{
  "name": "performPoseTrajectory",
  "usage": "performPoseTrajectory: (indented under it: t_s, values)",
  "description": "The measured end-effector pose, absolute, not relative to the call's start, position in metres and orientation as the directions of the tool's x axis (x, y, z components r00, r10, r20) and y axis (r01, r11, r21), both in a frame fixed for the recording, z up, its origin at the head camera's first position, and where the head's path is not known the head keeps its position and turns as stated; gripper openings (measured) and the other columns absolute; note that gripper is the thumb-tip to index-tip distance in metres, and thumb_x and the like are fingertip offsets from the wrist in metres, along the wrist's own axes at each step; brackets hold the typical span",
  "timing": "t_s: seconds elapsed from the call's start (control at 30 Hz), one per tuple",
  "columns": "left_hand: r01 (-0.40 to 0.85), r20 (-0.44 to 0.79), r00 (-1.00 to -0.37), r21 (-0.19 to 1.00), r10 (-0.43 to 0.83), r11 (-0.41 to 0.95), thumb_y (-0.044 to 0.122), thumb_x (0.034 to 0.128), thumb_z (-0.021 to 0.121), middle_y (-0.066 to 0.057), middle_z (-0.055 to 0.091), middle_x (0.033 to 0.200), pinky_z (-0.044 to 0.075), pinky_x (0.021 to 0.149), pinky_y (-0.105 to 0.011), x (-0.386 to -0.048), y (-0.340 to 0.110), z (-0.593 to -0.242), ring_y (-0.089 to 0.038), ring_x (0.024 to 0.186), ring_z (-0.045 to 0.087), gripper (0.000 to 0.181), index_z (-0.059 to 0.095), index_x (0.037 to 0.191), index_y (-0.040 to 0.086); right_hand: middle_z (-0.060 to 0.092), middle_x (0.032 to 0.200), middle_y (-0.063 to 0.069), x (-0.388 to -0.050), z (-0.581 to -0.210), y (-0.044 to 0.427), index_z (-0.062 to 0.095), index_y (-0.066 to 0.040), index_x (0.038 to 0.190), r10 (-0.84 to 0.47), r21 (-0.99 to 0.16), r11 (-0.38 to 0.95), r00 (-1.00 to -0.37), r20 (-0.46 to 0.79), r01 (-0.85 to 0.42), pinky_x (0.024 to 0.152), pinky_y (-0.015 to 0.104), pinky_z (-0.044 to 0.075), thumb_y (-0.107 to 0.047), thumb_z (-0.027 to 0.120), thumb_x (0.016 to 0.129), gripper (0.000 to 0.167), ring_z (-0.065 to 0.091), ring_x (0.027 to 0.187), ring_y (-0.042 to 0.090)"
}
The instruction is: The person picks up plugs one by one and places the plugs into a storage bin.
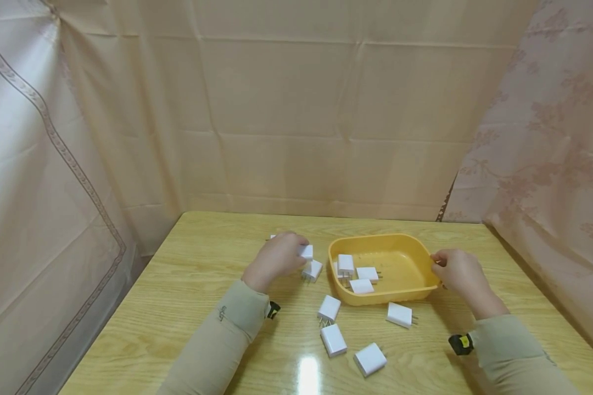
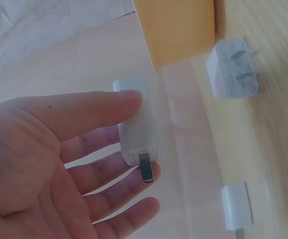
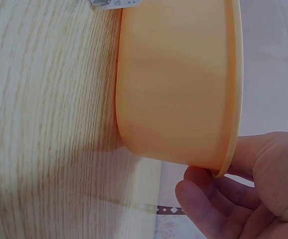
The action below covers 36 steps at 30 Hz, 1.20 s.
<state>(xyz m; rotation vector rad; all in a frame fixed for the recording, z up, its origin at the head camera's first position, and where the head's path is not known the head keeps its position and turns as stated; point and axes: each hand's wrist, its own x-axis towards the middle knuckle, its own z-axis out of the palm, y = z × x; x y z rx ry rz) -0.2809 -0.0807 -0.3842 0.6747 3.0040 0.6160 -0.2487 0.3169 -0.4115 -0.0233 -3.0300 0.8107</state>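
My left hand pinches a white charger plug between thumb and fingers, left of the yellow plastic basket. In the left wrist view the thumb lies across the plug's white body, and a metal prong points away from the palm. Just under that hand, another charger plug lies on the table. My right hand grips the basket's right end at the rim, with thumb and fingers on either side of it. Several white plugs, one of them this upper one, sit in the basket's left part.
On the wooden table, two plugs lie close together, one behind the other. Another plug is near the front, and one lies before the basket. A beige cloth hangs behind the table.
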Motion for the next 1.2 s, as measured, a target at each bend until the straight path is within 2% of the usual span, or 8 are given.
performPoseTrajectory:
  t_s: [0.37,0.7,1.0,1.2]
  values:
    - [0.413,0.049,-0.903,0.367,0.426,0.833,0.020,0.0924,0.076,-0.007,0.069,0.125,0.051,0.099,-0.041,-0.278,-0.065,-0.381,-0.024,0.114,0.063,0.039,0.069,0.130,0.011,0.067,0.108,0.031,-0.248,-0.411,0.317,0.061,0.015,0.125,0.017,-0.499,0.866,-1.000,-0.004,0.017,0.058,0.033,0.057,-0.005,0.062,0.096,0.035,0.064,0.067,0.020]
    - [0.460,0.090,-0.884,0.349,0.460,0.816,0.025,0.0939,0.075,-0.003,0.071,0.117,0.053,0.094,-0.038,-0.278,-0.048,-0.378,-0.020,0.107,0.064,0.036,0.071,0.127,0.012,0.067,0.108,0.031,-0.249,-0.411,0.317,0.060,0.016,0.126,0.017,-0.502,0.865,-1.000,-0.010,0.020,0.058,0.033,0.057,-0.006,0.062,0.097,0.036,0.064,0.067,0.021]
    - [0.468,0.092,-0.879,0.353,0.467,0.810,0.027,0.0919,0.077,-0.002,0.070,0.115,0.054,0.088,-0.036,-0.278,-0.033,-0.379,-0.016,0.098,0.063,0.040,0.070,0.129,0.013,0.068,0.103,0.029,-0.248,-0.411,0.318,0.063,0.015,0.121,-0.008,-0.498,0.867,-1.000,0.030,-0.022,0.055,0.033,0.056,-0.005,0.062,0.095,0.033,0.066,0.066,0.022]
    - [0.474,0.092,-0.875,0.356,0.475,0.805,0.027,0.0908,0.077,-0.003,0.069,0.122,0.053,0.093,-0.037,-0.277,-0.020,-0.379,-0.018,0.106,0.063,0.042,0.069,0.130,0.013,0.068,0.103,0.029,-0.249,-0.411,0.319,0.063,0.015,0.122,-0.009,-0.494,0.869,-1.000,0.026,-0.021,0.055,0.033,0.056,-0.005,0.062,0.095,0.034,0.065,0.065,0.021]
